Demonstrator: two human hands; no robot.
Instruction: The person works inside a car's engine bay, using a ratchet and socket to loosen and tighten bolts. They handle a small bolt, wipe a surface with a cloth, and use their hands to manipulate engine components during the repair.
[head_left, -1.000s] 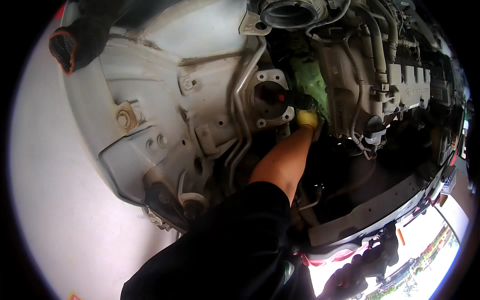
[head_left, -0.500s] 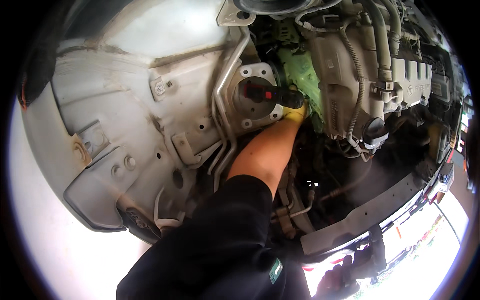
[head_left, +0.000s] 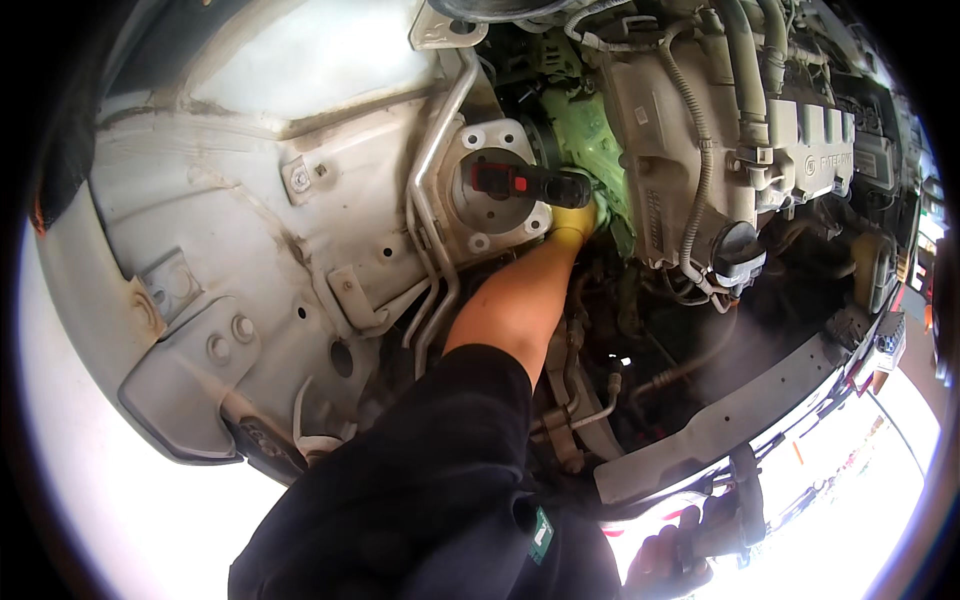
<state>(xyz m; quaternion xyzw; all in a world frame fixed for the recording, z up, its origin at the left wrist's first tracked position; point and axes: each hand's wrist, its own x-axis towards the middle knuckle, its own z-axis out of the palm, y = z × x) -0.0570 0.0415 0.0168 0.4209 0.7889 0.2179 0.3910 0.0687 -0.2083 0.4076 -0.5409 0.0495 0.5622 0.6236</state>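
My left arm, in a black sleeve, reaches into a car's engine bay. My left hand (head_left: 577,217), lit yellow, is down between the strut tower (head_left: 490,212) and the engine; its fingers are hidden. Next to it, a black and red work light (head_left: 530,185) lies across the strut tower top, and yellow-green light falls on the panel (head_left: 592,150) beyond. At the lower right, my right hand (head_left: 662,562) is closed around the thick handle of a dark tool (head_left: 745,505). Dimness hides that tool's exact kind.
The engine (head_left: 670,170), with hoses and a dark cap (head_left: 738,250), fills the right side. Metal pipes (head_left: 425,200) run beside the strut tower. A grey crossmember (head_left: 720,425) spans the front, and a pale inner fender panel (head_left: 250,230) lies left.
The whole scene has shifted slightly left in the picture. My left hand stays in the same spot beside the work light, and my right hand still grips the dark tool.
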